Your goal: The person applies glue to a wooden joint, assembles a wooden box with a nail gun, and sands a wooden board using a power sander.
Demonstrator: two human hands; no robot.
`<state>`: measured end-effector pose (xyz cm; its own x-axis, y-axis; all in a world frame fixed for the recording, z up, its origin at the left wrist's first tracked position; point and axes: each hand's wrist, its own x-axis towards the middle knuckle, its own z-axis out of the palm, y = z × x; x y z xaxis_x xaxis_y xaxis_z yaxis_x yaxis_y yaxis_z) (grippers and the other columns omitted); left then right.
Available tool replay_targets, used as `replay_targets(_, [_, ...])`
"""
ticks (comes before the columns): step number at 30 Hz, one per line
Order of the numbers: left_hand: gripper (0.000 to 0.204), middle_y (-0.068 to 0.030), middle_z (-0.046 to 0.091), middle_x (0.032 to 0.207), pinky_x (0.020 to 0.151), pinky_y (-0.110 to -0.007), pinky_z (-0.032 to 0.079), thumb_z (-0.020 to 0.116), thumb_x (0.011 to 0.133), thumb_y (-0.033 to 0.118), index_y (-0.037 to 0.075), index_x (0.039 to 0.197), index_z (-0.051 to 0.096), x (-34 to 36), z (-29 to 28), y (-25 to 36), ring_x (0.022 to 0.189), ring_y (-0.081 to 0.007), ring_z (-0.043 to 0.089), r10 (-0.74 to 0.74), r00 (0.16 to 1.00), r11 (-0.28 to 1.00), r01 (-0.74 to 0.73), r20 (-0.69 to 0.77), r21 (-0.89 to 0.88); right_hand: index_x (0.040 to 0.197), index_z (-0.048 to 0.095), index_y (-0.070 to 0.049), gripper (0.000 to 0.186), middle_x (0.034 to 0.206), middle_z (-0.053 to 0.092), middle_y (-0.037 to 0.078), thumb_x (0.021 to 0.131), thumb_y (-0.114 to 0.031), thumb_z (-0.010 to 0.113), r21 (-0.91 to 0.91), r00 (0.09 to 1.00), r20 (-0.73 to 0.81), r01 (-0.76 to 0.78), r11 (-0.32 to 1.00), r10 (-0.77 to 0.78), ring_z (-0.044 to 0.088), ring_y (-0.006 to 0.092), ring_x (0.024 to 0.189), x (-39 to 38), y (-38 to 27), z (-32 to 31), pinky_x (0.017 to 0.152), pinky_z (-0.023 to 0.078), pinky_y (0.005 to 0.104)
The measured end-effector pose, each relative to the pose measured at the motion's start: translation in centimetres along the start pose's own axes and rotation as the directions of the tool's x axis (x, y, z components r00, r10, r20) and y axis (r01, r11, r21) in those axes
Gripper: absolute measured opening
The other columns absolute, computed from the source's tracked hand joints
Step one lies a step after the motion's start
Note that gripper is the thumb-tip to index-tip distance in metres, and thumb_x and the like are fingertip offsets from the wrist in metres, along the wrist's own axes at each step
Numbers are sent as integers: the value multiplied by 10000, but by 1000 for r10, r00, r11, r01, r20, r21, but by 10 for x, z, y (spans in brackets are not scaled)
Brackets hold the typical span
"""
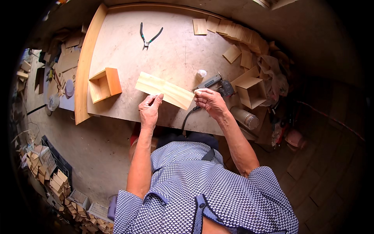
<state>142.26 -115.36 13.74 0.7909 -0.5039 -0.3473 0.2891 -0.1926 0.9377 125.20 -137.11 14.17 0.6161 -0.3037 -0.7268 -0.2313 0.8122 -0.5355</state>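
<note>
A thin, pale wooden board (165,90) lies slantwise in front of me over the worktable. My left hand (149,112) is closed at its near long edge, the thumb pressed against the fingers. At the board's right end, my right hand (211,102) pinches the corner; whether something small is also between those fingertips is hidden. Just beyond the right hand lies a grey and black nail gun (213,82), with a dark hose (189,116) running toward the table's near edge. A small white-topped container (201,75) stands by the gun.
An open wooden box (105,85) sits at the left by a raised wooden edge (86,62). Pliers (147,41) lie farther back. Thin wooden panels (243,33) line the far right, near another box (251,92), a plastic bag (274,74) and a cylindrical can (245,118).
</note>
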Motion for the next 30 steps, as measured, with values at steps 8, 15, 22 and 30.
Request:
replay_targets(8, [291, 35, 662, 832, 756, -228, 466, 827, 969, 256, -30, 966, 770, 0, -1, -1, 801, -56, 549, -3, 1000, 1000, 3, 8, -3, 1134, 730, -3, 323, 1007, 756, 97, 940, -254, 793, -684, 850, -359, 42, 728, -387, 731, 277, 886, 42, -19, -49, 805, 603, 410])
replay_targets(15, [282, 39, 655, 830, 756, -227, 464, 824, 972, 244, -32, 961, 768, 0, -1, 0, 797, -56, 547, -14, 1000, 1000, 14, -2, 19, 1397, 620, -135, 693, 1545, 492, 194, 792, -378, 854, -996, 746, 92, 76, -53, -659, 459, 362, 1418, 88, 3, -62, 1181, 355, 501])
replay_targets(22, [274, 41, 644, 831, 766, -226, 458, 817, 979, 232, -36, 965, 763, -2, 0, -3, 809, -54, 536, -8, 1000, 1000, 8, -10, 8, 1310, 700, -205, 520, 1269, 716, 96, 835, -385, 812, -991, 706, 53, 122, 48, -706, 584, 305, 1291, 117, 22, -55, 1227, 271, 534])
replay_targets(30, [299, 42, 647, 846, 782, -228, 458, 821, 976, 251, -41, 966, 759, -2, 0, -6, 815, -60, 535, -24, 999, 1000, 24, -23, -14, 1213, 708, -189, 321, 1169, 740, 76, 911, -292, 734, -984, 665, -16, 123, 132, -746, 622, 299, 1213, 126, 28, -43, 1156, 325, 546])
